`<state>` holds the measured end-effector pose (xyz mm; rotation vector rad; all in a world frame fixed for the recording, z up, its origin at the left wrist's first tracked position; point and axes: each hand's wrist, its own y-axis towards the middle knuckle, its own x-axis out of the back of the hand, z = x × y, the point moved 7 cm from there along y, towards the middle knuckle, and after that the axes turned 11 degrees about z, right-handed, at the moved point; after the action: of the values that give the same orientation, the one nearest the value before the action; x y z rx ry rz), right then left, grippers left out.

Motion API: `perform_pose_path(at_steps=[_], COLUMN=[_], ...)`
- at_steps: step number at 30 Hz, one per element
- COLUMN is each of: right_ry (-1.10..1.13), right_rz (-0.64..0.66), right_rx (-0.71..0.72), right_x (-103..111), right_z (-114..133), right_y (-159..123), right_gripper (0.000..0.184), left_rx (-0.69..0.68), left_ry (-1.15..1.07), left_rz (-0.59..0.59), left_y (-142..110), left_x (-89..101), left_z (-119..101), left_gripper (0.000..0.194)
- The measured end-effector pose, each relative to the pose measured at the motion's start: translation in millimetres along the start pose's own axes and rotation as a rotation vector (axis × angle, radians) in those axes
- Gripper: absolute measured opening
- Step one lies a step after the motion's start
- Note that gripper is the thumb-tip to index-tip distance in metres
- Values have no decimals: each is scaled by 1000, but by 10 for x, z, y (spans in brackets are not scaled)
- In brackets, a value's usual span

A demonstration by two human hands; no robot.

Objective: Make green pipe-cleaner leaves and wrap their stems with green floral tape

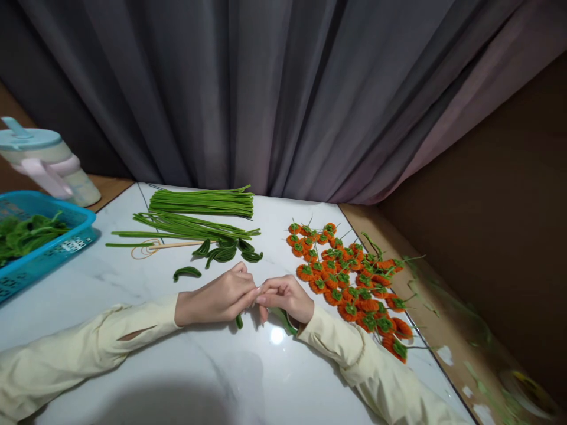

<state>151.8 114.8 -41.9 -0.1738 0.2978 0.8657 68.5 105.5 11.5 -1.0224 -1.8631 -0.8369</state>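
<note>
My left hand [225, 295] and my right hand [286, 298] meet above the white table, fingertips pinched together. Between them is a green pipe cleaner [287, 321]; one green end shows under the right palm and another below the left fingers, while its middle is hidden. Just beyond the left hand lie several folded dark green pipe-cleaner leaves [224, 252], one leaf [186, 273] apart from the rest. To the right of my right hand spreads a group of orange pipe-cleaner persimmons or pumpkins [330, 278] with green tops and thin stems.
Straight green pipe cleaners [201, 202] lie at the back, looser ones in front. A thin wooden stick [177, 244] with a loop rests near the leaves. At left stand a blue basket [84, 221] of green pieces and a tumbler [82, 183]. A curtain [248, 94] hangs behind.
</note>
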Motion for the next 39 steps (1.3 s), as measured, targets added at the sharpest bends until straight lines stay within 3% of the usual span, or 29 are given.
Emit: perform_pose_path(at_steps=[7,13,20,29,33,39], right_ry=[-237,-560,-506,-295,-119,22], right_rz=[-35,-77,-40,19,42,68], right_rx=[17,50,96,42,-17,-96], right_x=[8,-15,-19,-23,-33,-36], right_z=[-46,41,71,16,-13,-23], right_y=[-12,-40,-25,-9,5,-6], right_gripper=[24,16,21,30,28,25], left_rx=[-191,-274,-238,-225,-202,-65], left_ry=[407,552,352,134,-77,-375], left_rz=[-21,-10,-95,-76,-72,-87], left_y=[-77,-129,-92,-93,-87,-49], left_x=[-104,-229,-95,-79,-72,-68], left_z=[-134,-118,-86,-25,21,26], left_gripper=[36,33,34,33,32,42])
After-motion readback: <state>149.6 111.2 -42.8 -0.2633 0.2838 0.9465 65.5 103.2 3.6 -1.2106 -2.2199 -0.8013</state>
